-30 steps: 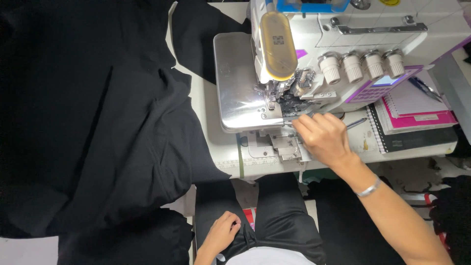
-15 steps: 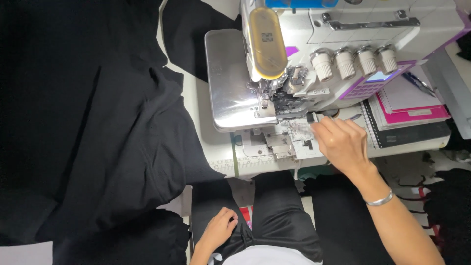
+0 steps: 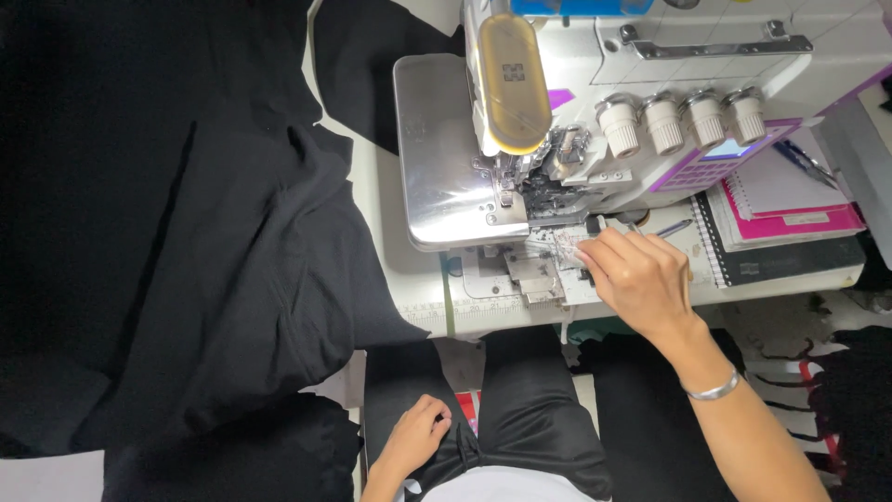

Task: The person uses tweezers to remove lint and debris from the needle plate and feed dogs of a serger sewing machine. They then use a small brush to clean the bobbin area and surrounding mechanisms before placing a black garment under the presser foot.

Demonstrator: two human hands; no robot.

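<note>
Fabric (image 3: 214, 279), black, is lying heaped left of the sewing machine (image 3: 595, 112), covering most of the table (image 3: 413, 279) edge there. Notebooks (image 3: 790, 218) w/ pink cover are sitting right of the machine, a pen (image 3: 674, 228) just beside them. Right hand (image 3: 641, 279) is reaching in below the machine's needle area, fingers curled, pinching at small threads (image 3: 557, 246). Left hand (image 3: 418, 432) is resting half-curled on the lap, well below the machine, touching dark cloth.

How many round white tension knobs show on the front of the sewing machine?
4. The knobs sit in a row along the sewing machine front, above the right hand: at and. None looks hidden.
</note>
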